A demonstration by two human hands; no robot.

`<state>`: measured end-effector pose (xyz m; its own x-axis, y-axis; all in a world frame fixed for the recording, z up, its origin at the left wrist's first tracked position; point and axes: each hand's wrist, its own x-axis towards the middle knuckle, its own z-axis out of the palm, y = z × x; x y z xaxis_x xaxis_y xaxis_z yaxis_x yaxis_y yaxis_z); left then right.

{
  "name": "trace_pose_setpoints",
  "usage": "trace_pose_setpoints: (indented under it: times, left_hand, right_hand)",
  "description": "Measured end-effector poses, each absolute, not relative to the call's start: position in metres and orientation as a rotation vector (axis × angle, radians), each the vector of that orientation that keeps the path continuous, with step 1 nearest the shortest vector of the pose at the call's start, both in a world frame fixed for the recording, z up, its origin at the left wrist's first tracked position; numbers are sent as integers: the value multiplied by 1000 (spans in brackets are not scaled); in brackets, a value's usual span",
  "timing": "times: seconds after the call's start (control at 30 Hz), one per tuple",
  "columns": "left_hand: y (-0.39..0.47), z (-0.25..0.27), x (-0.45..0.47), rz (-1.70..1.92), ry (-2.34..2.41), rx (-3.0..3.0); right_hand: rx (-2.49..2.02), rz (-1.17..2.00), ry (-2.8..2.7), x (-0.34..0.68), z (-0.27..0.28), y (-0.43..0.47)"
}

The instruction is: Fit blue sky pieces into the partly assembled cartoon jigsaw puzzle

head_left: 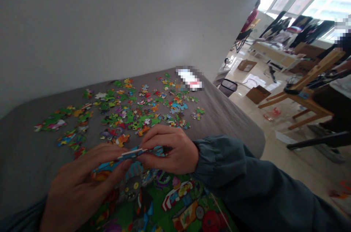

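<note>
Grey tabletop [24, 158] against a plain wall, loose puzzle pieces [128, 111] scattered across it and the assembled section [170, 202] right in front of me. Both grips are pinched shut on one puzzle piece [131, 153], left hand [79, 188] and right hand [171, 149], at the section's top edge. I'd say I'm mid-fitting, next needs lining up tabs; no readable writing.

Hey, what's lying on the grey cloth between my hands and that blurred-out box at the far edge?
In the head view, loose puzzle pieces lie scattered between the hands, left and right, and the blurred box, with grey cloth showing among them.
</note>
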<state>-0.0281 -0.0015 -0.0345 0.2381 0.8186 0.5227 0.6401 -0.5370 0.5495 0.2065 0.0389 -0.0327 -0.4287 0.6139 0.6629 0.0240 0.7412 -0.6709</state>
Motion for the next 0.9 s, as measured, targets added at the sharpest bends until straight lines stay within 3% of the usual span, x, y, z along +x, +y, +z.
trace_pose_setpoints:
  times: [0.9]
  left_hand:
    - [0,-1,-11,1314,1205,2429]
  right_hand:
    - [-367,673,-1977,211,-28,41]
